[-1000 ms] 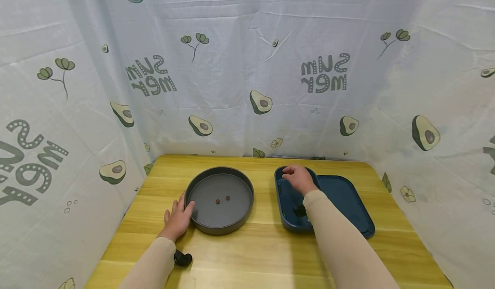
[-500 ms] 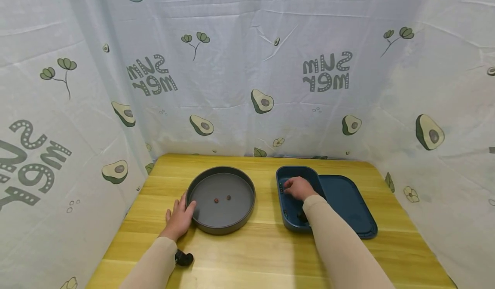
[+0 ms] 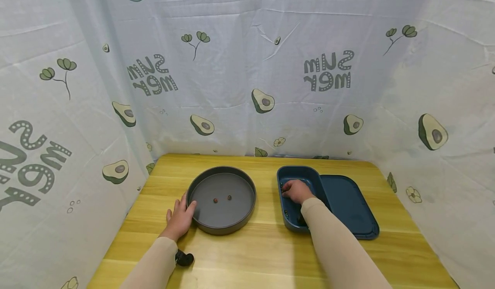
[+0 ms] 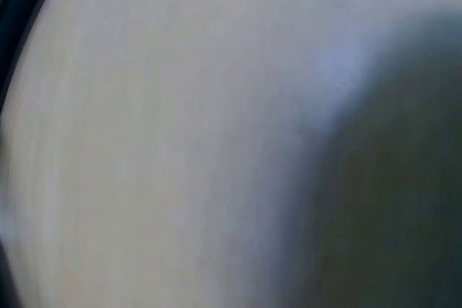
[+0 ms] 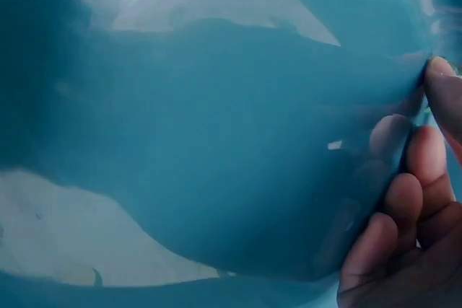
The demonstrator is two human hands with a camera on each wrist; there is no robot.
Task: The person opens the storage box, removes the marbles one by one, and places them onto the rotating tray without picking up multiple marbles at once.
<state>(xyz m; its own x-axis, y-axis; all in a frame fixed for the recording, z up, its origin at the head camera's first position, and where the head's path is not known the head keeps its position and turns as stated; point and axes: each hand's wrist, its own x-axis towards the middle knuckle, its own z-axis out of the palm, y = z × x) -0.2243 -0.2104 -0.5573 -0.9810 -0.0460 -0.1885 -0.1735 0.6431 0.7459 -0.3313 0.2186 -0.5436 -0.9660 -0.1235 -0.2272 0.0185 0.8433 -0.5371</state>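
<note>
A round grey pan stands left of centre with two small beads inside: a reddish bead and a darker bead. My left hand rests at its left side, fingers fairly straight outside and thumb over the rim. To the right is a deep blue rectangular container, its inner floor glossy. My right hand reaches down into it, fingertips by the left wall near several small dark beads. Right wrist view: bent fingers at the container's floor, a green speck between thumb and index; I cannot tell whether it is held.
A flat blue lid lies against the container's right side. All stand on a yellow wooden table. A black wrist camera shows at the left sleeve. Behind and on both sides hangs a white avocado-print cloth.
My right hand has lowered into the container and moved nearer along its left wall. In the pan the two beads have drifted slightly apart. My left hand stays at the rim.
</note>
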